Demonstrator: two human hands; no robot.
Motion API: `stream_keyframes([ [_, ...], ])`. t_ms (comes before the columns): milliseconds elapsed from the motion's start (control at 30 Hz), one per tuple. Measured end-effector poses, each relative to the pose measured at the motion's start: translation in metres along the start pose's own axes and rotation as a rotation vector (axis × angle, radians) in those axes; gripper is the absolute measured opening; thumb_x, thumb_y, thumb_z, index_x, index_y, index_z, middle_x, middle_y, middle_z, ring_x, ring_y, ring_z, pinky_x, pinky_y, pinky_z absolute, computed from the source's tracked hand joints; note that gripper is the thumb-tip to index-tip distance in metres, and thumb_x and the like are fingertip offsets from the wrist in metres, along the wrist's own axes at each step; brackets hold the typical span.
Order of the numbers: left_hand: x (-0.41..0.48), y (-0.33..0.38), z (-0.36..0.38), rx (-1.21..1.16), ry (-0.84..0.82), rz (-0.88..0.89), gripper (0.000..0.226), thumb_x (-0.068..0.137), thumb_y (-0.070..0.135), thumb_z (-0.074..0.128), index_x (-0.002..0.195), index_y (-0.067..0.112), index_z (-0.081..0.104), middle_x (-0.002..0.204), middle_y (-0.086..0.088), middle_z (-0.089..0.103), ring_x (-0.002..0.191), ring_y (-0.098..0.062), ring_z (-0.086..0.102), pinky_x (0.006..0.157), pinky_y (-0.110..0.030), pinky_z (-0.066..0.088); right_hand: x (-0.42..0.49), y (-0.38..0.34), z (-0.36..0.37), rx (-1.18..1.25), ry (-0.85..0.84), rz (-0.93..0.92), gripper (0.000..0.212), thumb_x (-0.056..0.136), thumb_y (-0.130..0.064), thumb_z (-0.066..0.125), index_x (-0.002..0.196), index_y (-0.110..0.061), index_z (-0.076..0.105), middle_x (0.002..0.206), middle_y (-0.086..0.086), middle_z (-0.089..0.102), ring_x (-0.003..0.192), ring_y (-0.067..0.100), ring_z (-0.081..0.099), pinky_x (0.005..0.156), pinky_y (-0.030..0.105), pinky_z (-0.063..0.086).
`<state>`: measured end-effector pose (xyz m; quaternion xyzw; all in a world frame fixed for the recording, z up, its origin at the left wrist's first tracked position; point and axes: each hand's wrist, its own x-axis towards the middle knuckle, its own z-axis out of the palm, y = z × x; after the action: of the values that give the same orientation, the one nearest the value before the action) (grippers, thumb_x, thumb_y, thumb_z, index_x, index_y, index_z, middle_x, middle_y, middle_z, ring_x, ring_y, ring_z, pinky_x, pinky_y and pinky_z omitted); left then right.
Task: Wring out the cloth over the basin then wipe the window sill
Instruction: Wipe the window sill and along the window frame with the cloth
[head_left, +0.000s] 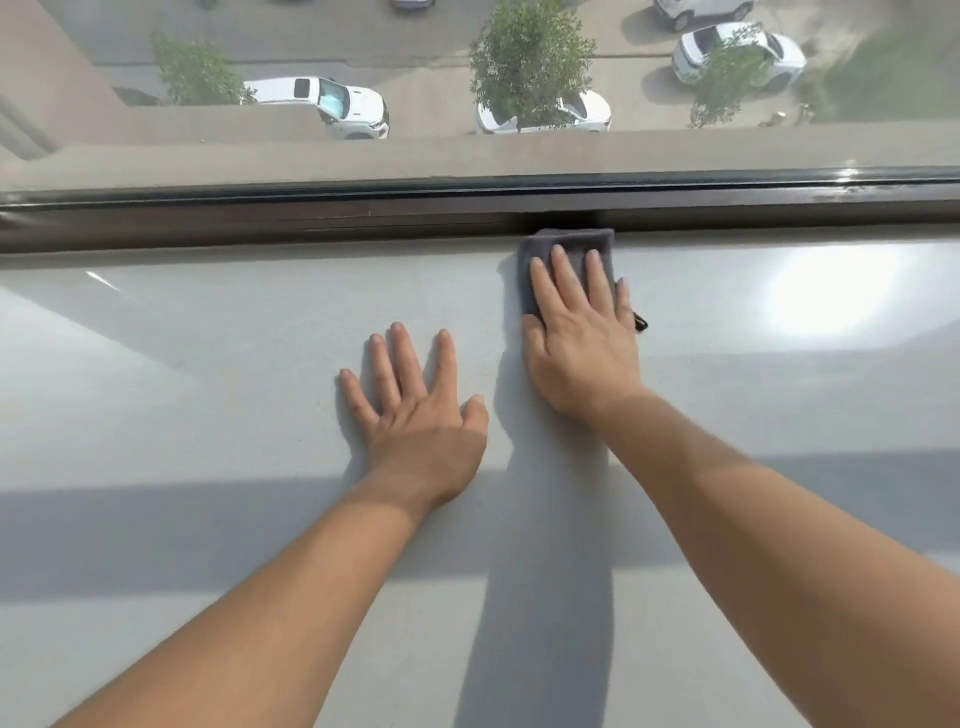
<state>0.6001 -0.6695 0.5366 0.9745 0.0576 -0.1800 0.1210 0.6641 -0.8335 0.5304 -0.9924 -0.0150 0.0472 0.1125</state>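
Note:
A folded dark grey cloth (571, 247) lies flat on the wide white window sill (208, 364), its far edge against the dark window frame. My right hand (579, 332) presses down on the cloth with fingers spread flat over it, covering its near half. A small black loop sticks out from under that hand at the right. My left hand (415, 405) rests palm down on the bare sill, fingers apart, a little nearer to me and to the left of the cloth. No basin is in view.
The dark window frame (311, 218) runs across the whole width behind the sill. Through the glass, far below, are parked white cars (332, 104) and trees (530, 57). Sunlight glares on the sill at the right (831, 291).

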Motion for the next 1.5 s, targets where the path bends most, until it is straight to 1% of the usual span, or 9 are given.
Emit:
stream_keyframes([
  [100, -0.001, 0.000, 0.001, 0.014, 0.004, 0.004, 0.072, 0.096, 0.049, 0.025, 0.154, 0.033, -0.015, 0.161, -0.009, -0.030, 0.145, -0.028, -0.034, 0.113, -0.059, -0.021, 0.001, 0.011, -0.004, -0.032, -0.076, -0.198, 0.060, 0.102, -0.043, 0.027, 0.159, -0.033, 0.011, 0.168, -0.010, 0.004, 0.155, 0.022, -0.005, 0.125, 0.049, -0.002],
  [300, -0.003, 0.000, -0.002, -0.001, -0.018, 0.021, 0.070, 0.097, 0.045, 0.020, 0.154, 0.031, -0.018, 0.160, -0.011, -0.032, 0.144, -0.028, -0.037, 0.113, -0.059, -0.022, 0.002, 0.070, -0.016, 0.028, 0.032, 0.334, 0.062, 0.101, -0.041, 0.025, 0.160, -0.030, 0.008, 0.169, -0.006, 0.001, 0.155, 0.024, -0.008, 0.124, 0.051, -0.002],
  [533, -0.002, -0.005, 0.001, -0.064, 0.037, 0.026, 0.068, 0.097, 0.036, 0.027, 0.157, 0.034, -0.006, 0.164, -0.007, -0.023, 0.148, -0.023, -0.028, 0.116, -0.056, -0.019, -0.062, 0.003, 0.008, -0.014, -0.056, -0.194, 0.062, 0.099, -0.044, 0.030, 0.158, -0.034, 0.017, 0.168, -0.010, 0.010, 0.155, 0.021, 0.000, 0.125, 0.046, -0.002],
  [733, -0.004, -0.005, 0.003, -0.045, 0.053, 0.041, 0.068, 0.093, 0.038, 0.029, 0.155, 0.035, 0.000, 0.164, -0.006, -0.022, 0.148, -0.023, -0.029, 0.115, -0.055, -0.021, -0.059, 0.078, -0.009, 0.046, 0.052, 0.341, 0.062, 0.100, -0.043, 0.029, 0.159, -0.032, 0.012, 0.169, -0.007, 0.004, 0.155, 0.024, -0.006, 0.124, 0.049, -0.001],
  [933, -0.011, -0.008, 0.002, -0.215, 0.151, 0.046, 0.057, 0.096, 0.035, 0.030, 0.153, 0.029, 0.027, 0.167, -0.003, 0.003, 0.152, -0.017, -0.009, 0.121, -0.047, -0.013, -0.112, 0.001, 0.020, -0.003, -0.011, -0.217, 0.061, 0.098, -0.042, 0.035, 0.157, -0.029, 0.027, 0.166, -0.003, 0.021, 0.154, 0.030, 0.009, 0.123, 0.054, 0.010],
  [1033, -0.043, -0.004, 0.013, -0.205, 0.237, 0.117, 0.064, 0.088, 0.035, 0.028, 0.149, 0.020, 0.036, 0.165, -0.007, 0.017, 0.153, -0.022, 0.002, 0.122, -0.045, -0.007, -0.104, 0.048, 0.008, -0.007, -0.010, -0.163, 0.061, 0.099, -0.043, 0.032, 0.158, -0.031, 0.022, 0.167, -0.005, 0.016, 0.155, 0.027, 0.005, 0.124, 0.051, 0.007],
  [1233, -0.093, 0.014, 0.049, -0.005, 0.140, 0.056, 0.068, 0.090, 0.049, 0.021, 0.156, 0.035, 0.010, 0.166, 0.000, -0.012, 0.149, -0.019, -0.023, 0.119, -0.047, -0.016, -0.110, 0.076, -0.004, -0.019, -0.007, 0.218, 0.063, 0.101, -0.044, 0.026, 0.159, -0.030, 0.006, 0.169, -0.004, -0.001, 0.154, 0.028, -0.009, 0.124, 0.052, -0.001],
  [1400, -0.090, 0.013, 0.042, -0.052, 0.093, 0.036, 0.068, 0.088, 0.046, 0.018, 0.156, 0.038, 0.010, 0.166, 0.005, -0.013, 0.149, -0.014, -0.023, 0.119, -0.045, -0.017, -0.155, 0.018, 0.016, 0.019, -0.039, -0.268, 0.062, 0.096, -0.042, 0.034, 0.156, -0.025, 0.030, 0.165, 0.001, 0.025, 0.153, 0.032, 0.014, 0.121, 0.052, 0.009],
  [1500, -0.093, 0.011, 0.039, -0.083, 0.076, 0.050, 0.063, 0.095, 0.041, 0.023, 0.156, 0.038, 0.012, 0.166, 0.007, -0.015, 0.149, -0.012, -0.024, 0.119, -0.044, -0.018, -0.156, 0.068, 0.004, -0.011, -0.062, -0.205, 0.062, 0.097, -0.043, 0.031, 0.157, -0.029, 0.024, 0.167, -0.003, 0.017, 0.155, 0.026, 0.005, 0.124, 0.048, 0.003],
])
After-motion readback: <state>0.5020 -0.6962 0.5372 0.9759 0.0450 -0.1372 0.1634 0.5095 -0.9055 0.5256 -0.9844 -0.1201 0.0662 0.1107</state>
